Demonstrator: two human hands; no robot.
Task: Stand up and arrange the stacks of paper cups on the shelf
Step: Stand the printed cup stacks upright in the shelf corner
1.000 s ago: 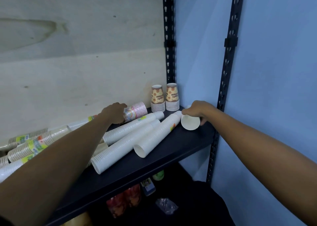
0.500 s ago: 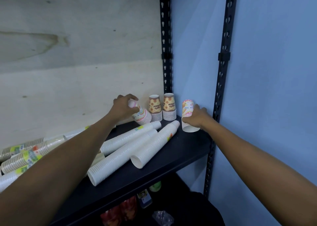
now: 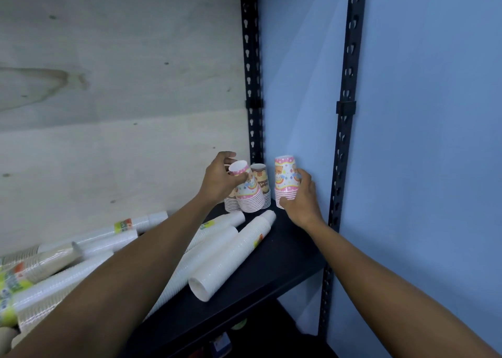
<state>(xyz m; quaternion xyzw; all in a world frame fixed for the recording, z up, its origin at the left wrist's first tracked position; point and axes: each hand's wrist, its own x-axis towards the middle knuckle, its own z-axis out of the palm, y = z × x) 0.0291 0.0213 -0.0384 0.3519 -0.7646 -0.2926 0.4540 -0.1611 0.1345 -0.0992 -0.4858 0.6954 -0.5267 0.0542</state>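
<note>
My right hand [image 3: 300,200] grips a pink patterned cup stack [image 3: 284,178] standing upright, upside down, at the right end of the black shelf [image 3: 285,254]. My left hand [image 3: 220,178] holds a second pink patterned cup stack [image 3: 248,192], tilted slightly left, in front of two upright brown patterned stacks [image 3: 260,178]. Long white cup stacks [image 3: 231,254] lie on their sides across the middle of the shelf, and more lie at the left [image 3: 40,270], partly hidden by my left arm.
A pale wooden back panel [image 3: 122,113] closes the shelf's rear. Black slotted uprights [image 3: 343,140] frame the right end against a blue wall [image 3: 434,140]. Items on a lower shelf [image 3: 222,341] show dimly below.
Both hands lifted lying pink cup stacks upright. The right stack went from lying to standing at the shelf's right end; the left stack moved right, now almost upright before the brown stacks.
</note>
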